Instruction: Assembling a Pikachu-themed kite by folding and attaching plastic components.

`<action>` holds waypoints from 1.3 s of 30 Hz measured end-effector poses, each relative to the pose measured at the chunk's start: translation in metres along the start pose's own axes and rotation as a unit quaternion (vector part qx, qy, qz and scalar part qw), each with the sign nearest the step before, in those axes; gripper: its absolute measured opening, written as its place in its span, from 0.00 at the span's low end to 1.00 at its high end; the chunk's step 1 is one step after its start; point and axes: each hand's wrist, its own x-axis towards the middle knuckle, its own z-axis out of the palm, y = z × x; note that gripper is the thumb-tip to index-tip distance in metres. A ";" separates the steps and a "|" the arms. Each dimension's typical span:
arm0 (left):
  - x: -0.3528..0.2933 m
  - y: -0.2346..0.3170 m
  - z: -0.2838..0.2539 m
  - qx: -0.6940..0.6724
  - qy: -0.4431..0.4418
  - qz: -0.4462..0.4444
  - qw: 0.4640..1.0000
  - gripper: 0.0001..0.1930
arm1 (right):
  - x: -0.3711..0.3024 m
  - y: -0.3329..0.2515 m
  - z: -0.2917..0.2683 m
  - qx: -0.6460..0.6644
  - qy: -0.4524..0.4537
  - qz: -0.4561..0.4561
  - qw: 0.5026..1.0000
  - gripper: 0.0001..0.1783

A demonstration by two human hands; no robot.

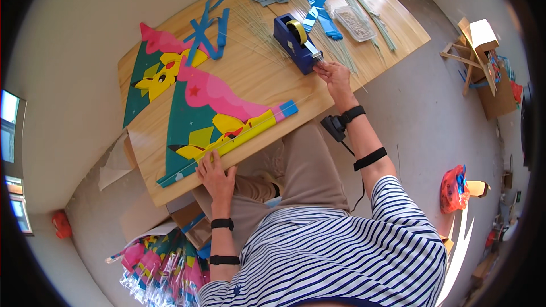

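The right hand (334, 75) reaches to the cutter end of the blue tape dispenser (296, 42), its fingers (323, 67) pinched at the strip of clear tape there, the dispenser standing just beyond the fingertips on the wooden surface (256, 79). The left hand (215, 173) lies flat with fingers spread, released, pressing the near edge of a triangular kite sail (210, 116) that extends away from those fingers. The sail is thin glossy sheet, green with a pink wavy band and yellow cartoon figures; a second like sail (153, 71), thin pale rods (261, 31) and blue ribbon strips (207, 31) lie farther off.
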 end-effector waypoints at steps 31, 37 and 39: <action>-0.003 -0.003 0.006 -0.032 0.032 -0.044 0.998 0.42 | -0.118 0.051 0.150 -0.364 -0.361 0.042 0.858 0.08; -0.002 -0.002 0.010 -0.041 0.052 -0.044 0.997 0.42 | -0.148 0.126 0.202 -0.487 -0.449 0.108 0.741 0.07; -0.001 -0.001 0.008 -0.052 0.057 -0.046 0.996 0.42 | -0.146 0.137 0.203 -0.512 -0.442 0.102 0.730 0.07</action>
